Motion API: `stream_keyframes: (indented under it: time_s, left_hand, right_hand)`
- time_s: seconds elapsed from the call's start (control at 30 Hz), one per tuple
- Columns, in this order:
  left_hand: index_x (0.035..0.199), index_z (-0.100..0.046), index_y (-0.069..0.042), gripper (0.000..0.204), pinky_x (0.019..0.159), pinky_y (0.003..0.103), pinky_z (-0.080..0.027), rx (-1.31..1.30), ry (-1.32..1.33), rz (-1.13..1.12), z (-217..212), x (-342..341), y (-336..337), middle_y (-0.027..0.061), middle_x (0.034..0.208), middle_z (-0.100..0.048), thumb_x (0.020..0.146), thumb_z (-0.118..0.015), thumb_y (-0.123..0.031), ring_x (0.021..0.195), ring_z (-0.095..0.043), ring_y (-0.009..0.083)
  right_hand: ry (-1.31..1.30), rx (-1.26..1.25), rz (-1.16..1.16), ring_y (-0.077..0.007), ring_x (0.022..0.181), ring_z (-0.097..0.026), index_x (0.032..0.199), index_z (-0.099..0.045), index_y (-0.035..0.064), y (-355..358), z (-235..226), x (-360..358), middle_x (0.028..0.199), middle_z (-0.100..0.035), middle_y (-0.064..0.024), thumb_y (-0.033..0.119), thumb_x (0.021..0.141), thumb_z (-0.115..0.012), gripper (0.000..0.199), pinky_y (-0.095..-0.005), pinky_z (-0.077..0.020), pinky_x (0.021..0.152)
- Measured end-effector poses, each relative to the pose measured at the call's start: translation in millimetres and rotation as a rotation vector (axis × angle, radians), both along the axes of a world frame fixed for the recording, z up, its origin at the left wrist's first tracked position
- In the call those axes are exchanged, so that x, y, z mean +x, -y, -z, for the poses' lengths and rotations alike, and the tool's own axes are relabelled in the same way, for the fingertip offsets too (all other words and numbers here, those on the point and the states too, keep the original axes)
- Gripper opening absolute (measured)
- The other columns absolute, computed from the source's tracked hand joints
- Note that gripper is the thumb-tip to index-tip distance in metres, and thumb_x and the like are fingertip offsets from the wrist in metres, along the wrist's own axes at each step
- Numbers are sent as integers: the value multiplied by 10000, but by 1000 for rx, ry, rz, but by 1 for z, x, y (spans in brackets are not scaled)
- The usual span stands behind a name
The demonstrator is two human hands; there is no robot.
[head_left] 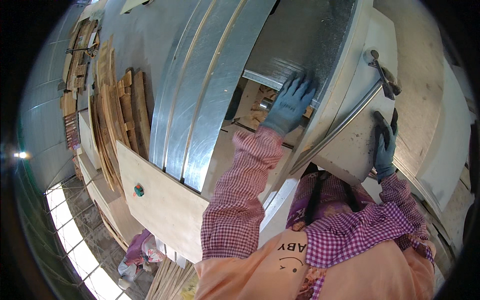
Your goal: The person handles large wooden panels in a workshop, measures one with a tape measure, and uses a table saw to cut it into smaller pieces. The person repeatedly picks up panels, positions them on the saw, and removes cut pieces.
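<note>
My left hand (290, 104), in a blue glove, lies flat with fingers spread on the lower edge of a grey galvanized metal sheet (305, 35). My right hand (385, 145), in a blue glove with black fingertips, rests against the edge of a white panel (357, 135), fingers pointing up and apart, holding nothing that I can see. A hammer (382, 75) with a long steel-tube handle (335, 132) lies diagonally on that panel, its head just above my right hand. Both my sleeves are red-and-white checked.
A ribbed galvanized sheet (192, 100) runs down the middle. Left of it are stacks of wooden boards (117, 115) and a pale plywood sheet (160, 205) with a small green and red knob (138, 190). Bundled cloth (137, 255) lies at the lower left.
</note>
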State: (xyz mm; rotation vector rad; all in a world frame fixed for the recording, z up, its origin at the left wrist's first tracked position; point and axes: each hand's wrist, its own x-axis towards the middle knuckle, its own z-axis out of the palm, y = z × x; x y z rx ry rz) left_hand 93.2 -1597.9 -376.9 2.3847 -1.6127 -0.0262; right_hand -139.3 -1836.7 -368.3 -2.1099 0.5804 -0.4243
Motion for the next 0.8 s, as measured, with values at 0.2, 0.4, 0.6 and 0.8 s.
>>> stream_keyframes:
  time_s: [0.2,0.4,0.6,0.8]
  left_hand:
    - [1296,-457,-23,597,1142,523,-131,305,158,-514,-30,-16,-108,188,1309,-424,714,-583,-69,1323,-303,353]
    - [1382,-398,-91,649,1150,486,-148,434,647,-55,-13,-23,-34,156,1458,-326,752,-543,-34,1384,-232,331]
    - [1385,-383,-40,696,1149,485,-162,482,-81,-475,-13,32,-76,176,1418,-364,760,-643,-199,1373,-250,317]
    - [1394,-363,-44,734,1139,523,-122,388,154,-129,-4,5,-55,191,1440,-318,739,-656,-201,1362,-241,363]
  right_hand:
    - [0,-14,26,-314,1324,-344,1297,-500,70,-3,-7,5,1446,-312,-178,78,911,-467,388,-380,-317,1075]
    - [-7,24,91,-293,1279,-402,1295,-484,17,1,16,-7,1400,-354,-164,116,925,-483,383,-358,-346,1059]
    - [-32,56,94,-284,1298,-386,1307,-488,57,10,23,-15,1445,-313,-150,122,937,-467,376,-362,-347,1062]
    - [27,-31,-16,-293,1334,-341,1238,-567,46,2,-7,5,1448,-334,-157,57,914,-439,349,-365,-310,1072]
